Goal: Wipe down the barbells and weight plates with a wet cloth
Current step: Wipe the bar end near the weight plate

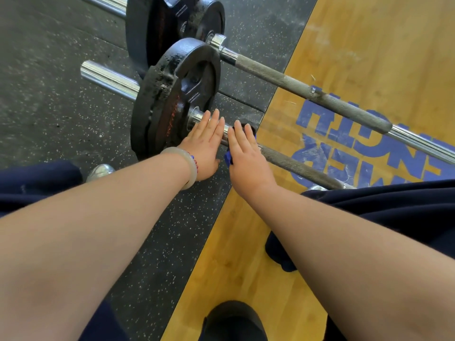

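Wiping: flat right hand (pixel 243 153) presses blue cloth (pixel 228 159) on knurled steel barbell (pixel 295 166) (left hand (pixel 204 141) flat beside); next, slide toward black iron plate (pixel 157 107)

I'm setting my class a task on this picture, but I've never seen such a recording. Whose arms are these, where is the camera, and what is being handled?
There is no machine: a person wears one camera on the head, looking down at their own arms. The left hand lies flat on the near barbell beside its black weight plate. The right hand presses a blue cloth onto that bar. A second barbell lies behind, across rubber floor and wooden platform.
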The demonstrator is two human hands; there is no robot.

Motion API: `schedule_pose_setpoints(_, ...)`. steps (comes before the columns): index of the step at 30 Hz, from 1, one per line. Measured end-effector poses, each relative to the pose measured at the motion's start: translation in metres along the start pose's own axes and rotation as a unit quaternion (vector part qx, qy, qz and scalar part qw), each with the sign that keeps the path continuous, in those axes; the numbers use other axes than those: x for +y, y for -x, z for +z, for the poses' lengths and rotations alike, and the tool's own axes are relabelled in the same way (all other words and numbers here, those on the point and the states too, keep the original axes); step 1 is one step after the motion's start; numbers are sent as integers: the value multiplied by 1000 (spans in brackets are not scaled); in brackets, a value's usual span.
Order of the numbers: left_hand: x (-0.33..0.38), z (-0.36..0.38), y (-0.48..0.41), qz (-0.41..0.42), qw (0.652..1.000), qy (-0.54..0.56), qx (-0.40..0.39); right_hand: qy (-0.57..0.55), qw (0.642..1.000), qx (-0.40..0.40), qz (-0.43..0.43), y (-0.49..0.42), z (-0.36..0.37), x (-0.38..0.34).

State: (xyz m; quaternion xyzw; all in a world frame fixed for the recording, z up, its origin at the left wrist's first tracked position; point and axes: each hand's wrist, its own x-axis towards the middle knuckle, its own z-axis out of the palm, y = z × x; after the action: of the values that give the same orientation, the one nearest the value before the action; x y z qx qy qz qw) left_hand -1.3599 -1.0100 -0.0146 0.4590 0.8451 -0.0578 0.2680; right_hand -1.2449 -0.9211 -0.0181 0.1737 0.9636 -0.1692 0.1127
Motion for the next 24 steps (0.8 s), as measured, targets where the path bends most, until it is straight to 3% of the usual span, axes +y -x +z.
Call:
schedule_pose_setpoints(6,0,-3,-1,1,1000,-2,-4,-193,976,7,100,-24,-11,-3)
schedule_pose_setpoints(12,1,-6,1,-7,1000,9,-20,-48,999,-3,19,2,1,0)
schedule_pose_setpoints(17,3,-5,1,-10,1000,6,-17,-239,961,5,139,-29,-16,-3)
schedule_pose_setpoints(19,2,-6,0,-10,1000,5,-17,-213,967,7,141,-27,-17,-5)
schedule_pose_setpoints(22,1,-4,-1,-12,1000,7,-16,-40,998,8,55,0,1,-9)
schedule_pose_setpoints(24,2,-2,-2,-13,1000,9,-15,36,999,14,16,13,13,-9)
